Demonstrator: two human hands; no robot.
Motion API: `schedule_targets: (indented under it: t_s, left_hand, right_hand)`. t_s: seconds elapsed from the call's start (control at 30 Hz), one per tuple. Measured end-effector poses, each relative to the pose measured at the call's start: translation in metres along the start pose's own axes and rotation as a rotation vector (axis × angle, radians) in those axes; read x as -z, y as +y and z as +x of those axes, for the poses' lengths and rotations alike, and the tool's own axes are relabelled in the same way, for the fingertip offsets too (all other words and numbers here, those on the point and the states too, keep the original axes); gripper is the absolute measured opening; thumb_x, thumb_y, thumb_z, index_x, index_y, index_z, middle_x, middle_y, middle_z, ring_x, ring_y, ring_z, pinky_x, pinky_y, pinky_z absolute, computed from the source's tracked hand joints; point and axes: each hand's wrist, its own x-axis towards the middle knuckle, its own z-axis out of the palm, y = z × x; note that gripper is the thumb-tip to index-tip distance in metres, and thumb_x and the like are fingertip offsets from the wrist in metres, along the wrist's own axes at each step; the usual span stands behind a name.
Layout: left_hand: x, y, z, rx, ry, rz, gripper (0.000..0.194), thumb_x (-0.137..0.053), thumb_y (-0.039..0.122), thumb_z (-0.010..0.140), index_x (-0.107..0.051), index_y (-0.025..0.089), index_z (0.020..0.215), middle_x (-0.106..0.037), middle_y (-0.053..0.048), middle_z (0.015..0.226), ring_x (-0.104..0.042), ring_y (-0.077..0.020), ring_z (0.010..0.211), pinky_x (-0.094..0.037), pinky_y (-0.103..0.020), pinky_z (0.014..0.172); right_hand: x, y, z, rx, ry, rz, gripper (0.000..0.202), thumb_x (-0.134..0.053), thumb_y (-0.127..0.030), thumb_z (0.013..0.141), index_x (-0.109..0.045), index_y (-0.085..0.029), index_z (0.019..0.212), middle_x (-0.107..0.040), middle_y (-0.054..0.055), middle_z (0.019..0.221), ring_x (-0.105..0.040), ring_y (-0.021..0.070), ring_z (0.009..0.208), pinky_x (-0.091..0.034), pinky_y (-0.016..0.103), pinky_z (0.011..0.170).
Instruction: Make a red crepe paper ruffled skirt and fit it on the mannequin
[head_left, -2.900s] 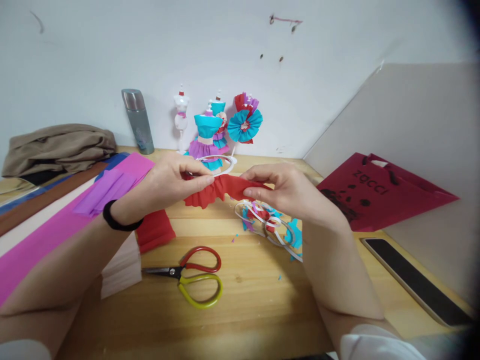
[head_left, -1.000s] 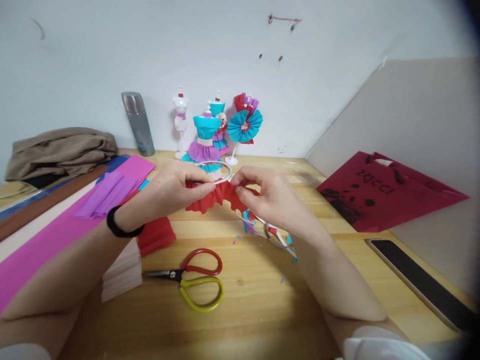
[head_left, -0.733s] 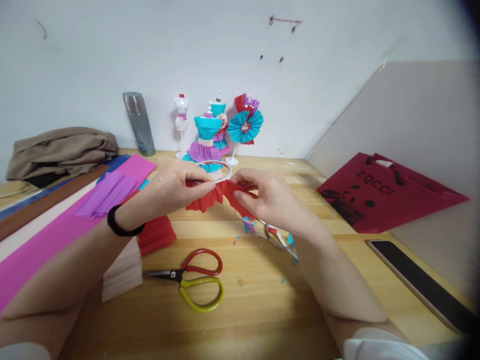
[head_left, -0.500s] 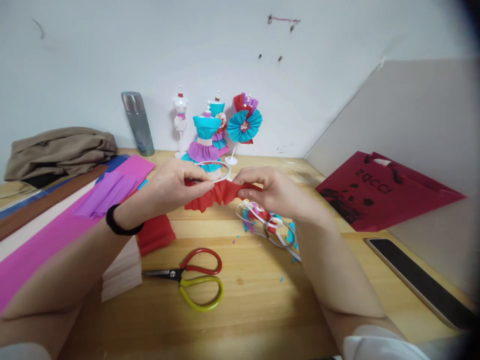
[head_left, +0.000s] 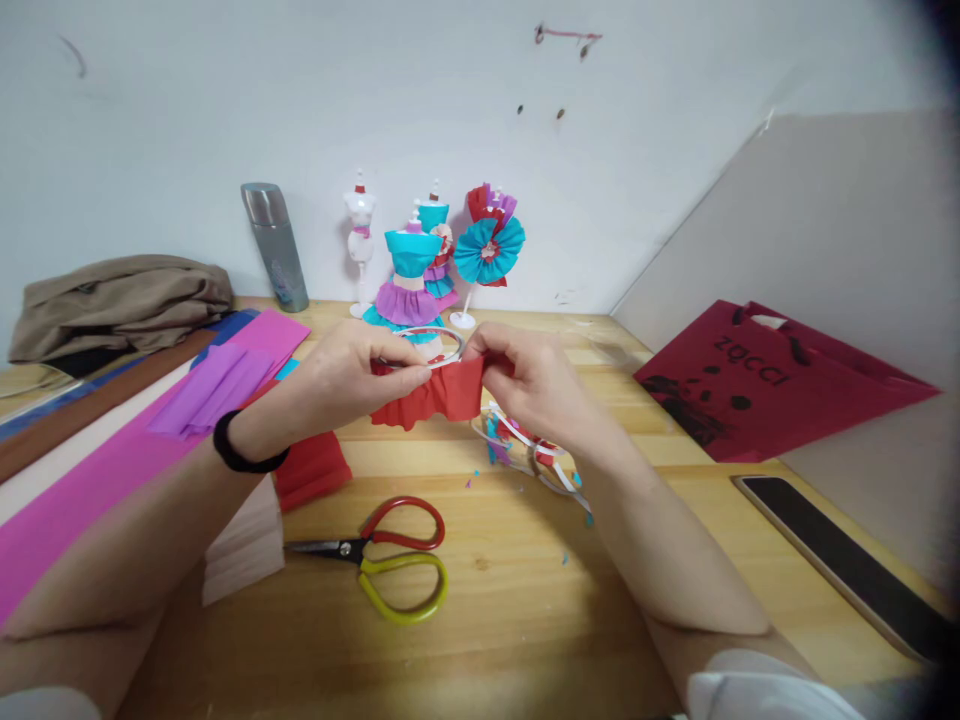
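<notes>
Head view: left hand, right hand, both pinched tight on one red strip; one scissors near, four mannequins far.

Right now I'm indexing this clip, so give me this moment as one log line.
left hand: holds red ruffled strip | right hand: holds its other end | scissors: on wooden table, unheld

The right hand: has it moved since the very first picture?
Yes. Judged against the dark red bag, the right hand has shifted left, closer to the left hand.
</notes>
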Motion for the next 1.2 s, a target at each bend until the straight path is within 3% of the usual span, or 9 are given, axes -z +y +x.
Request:
schedule_targets:
  t_s: [0.27, 0.4, 0.73, 0.87, 1.2]
  left_hand:
    - [0.001, -0.001, 0.0, 0.014, -0.004, -0.042, 0.027, -0.057, 0.026, 0.083, -0.063, 0.016, 0.059, -0.057, 0.003, 0.054, -0.048, -0.0094, 0.052, -0.035, -0.022, 0.048]
    - [0.002, 0.002, 0.0, 0.034, -0.025, -0.09, 0.028, -0.056, 0.027, 0.083, -0.063, 0.016, 0.058, -0.057, 0.003, 0.054, -0.045, -0.0083, 0.05, -0.032, -0.02, 0.045]
    - [0.0, 0.001, -0.001, 0.001, -0.006, -0.052, 0.028, -0.057, 0.027, 0.085, -0.065, 0.016, 0.061, -0.058, 0.002, 0.054, -0.049, -0.0087, 0.052, -0.036, -0.019, 0.048]
    - [0.001, -0.001, -0.001, -0.026, 0.014, -0.021, 0.027, -0.056, 0.026, 0.086, -0.065, 0.015, 0.062, -0.059, 0.002, 0.056, -0.053, -0.0089, 0.055, -0.037, -0.018, 0.05]
    - [0.0, 0.0, 0.0, -0.056, 0.021, -0.062, 0.027, -0.056, 0.024, 0.084, -0.066, 0.015, 0.06, -0.059, 0.002, 0.055, -0.048, -0.008, 0.052, -0.035, -0.019, 0.048]
  right_hand:
    - [0.004, -0.008, -0.002, -0.021, 0.047, 0.142, 0.01, -0.048, -0.019, 0.08, -0.055, -0.02, 0.073, -0.058, 0.0, 0.069, -0.052, 0.0156, 0.064, -0.04, 0.029, 0.062]
    - [0.0, -0.007, -0.002, -0.054, 0.052, 0.158, 0.005, -0.057, -0.022, 0.076, -0.056, -0.02, 0.071, -0.057, -0.001, 0.065, -0.05, 0.0144, 0.063, -0.04, 0.028, 0.061]
    - [-0.006, -0.008, -0.004, -0.039, -0.001, 0.297, 0.009, -0.059, -0.023, 0.081, -0.06, -0.019, 0.073, -0.062, 0.001, 0.069, -0.055, 0.0152, 0.064, -0.043, 0.029, 0.061]
    - [-0.006, -0.005, -0.003, -0.064, 0.048, 0.342, 0.008, -0.059, -0.025, 0.08, -0.062, -0.018, 0.076, -0.061, 0.001, 0.067, -0.053, 0.0145, 0.063, -0.043, 0.029, 0.061]
    - [-0.008, -0.005, 0.0, -0.166, 0.054, 0.493, 0.014, -0.065, -0.027, 0.075, -0.053, -0.021, 0.072, -0.056, -0.002, 0.062, -0.051, 0.0126, 0.053, -0.041, 0.027, 0.05]
